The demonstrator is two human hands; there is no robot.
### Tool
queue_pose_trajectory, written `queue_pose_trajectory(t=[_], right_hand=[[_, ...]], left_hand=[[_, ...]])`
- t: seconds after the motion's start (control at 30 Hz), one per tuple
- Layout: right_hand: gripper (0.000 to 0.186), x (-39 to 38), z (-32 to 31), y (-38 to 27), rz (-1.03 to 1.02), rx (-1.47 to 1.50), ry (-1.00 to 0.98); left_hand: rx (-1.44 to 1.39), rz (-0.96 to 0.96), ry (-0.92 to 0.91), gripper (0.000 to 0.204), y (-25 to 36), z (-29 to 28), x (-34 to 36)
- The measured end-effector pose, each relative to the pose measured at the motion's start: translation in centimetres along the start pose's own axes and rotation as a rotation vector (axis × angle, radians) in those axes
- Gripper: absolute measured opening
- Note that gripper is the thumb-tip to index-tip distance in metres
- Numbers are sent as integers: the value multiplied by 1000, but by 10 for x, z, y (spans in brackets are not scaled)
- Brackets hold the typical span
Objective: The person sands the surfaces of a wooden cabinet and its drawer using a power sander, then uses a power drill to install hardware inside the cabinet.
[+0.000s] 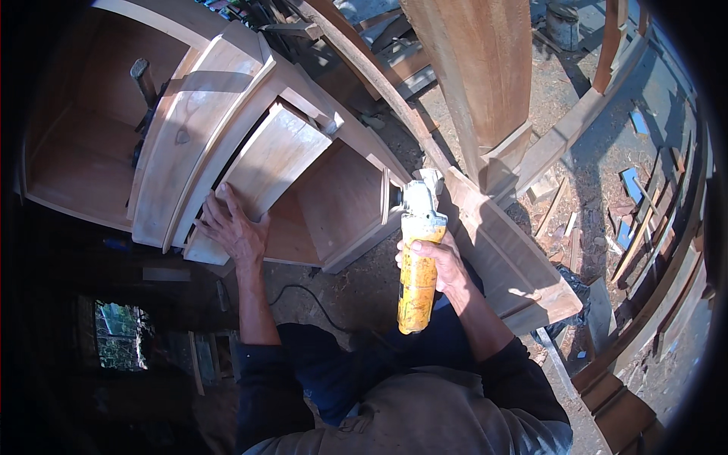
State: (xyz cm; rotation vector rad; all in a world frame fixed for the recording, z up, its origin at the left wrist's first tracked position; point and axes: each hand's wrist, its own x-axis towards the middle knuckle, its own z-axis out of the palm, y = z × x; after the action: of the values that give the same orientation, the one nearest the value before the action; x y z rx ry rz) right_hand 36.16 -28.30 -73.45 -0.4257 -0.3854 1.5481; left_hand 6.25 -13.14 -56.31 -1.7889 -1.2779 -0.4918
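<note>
While the right hand (444,264) grips the yellow grinder (417,287) mid-frame and the left hand (236,229) lies spread on the pale panel (267,163) left of centre, a tilted wrist could make the disc (385,196) gouge the cabinet (334,199).

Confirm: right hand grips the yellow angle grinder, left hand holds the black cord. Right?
Not quite: the left hand isn't on the black cord. The head view shows it on the pale wooden panel at the cabinet. The right hand does grip the yellow angle grinder.
</note>
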Motion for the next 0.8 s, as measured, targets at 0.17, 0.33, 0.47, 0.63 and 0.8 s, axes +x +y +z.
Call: queue_pose_trajectory(t=[0.17,0.33,0.47,0.63,0.8], right_hand=[[51,4,9,-7,35,49,-10],[44,0,18,-12,41,56,-9],[42,-3,20,-9,43,20,0],[41,-7,21,-3,63,40,4],[42,-9,19,-3,57,40,12]], left_hand=[[12,-18,-20,122,1,-4,-2],[-44,53,3,114,7,-10,-17],[28,38,-21,104,-13,4,-16],[61,23,-39,98,-10,9,-3],[54,-15,-50,97,-11,29,-7]])
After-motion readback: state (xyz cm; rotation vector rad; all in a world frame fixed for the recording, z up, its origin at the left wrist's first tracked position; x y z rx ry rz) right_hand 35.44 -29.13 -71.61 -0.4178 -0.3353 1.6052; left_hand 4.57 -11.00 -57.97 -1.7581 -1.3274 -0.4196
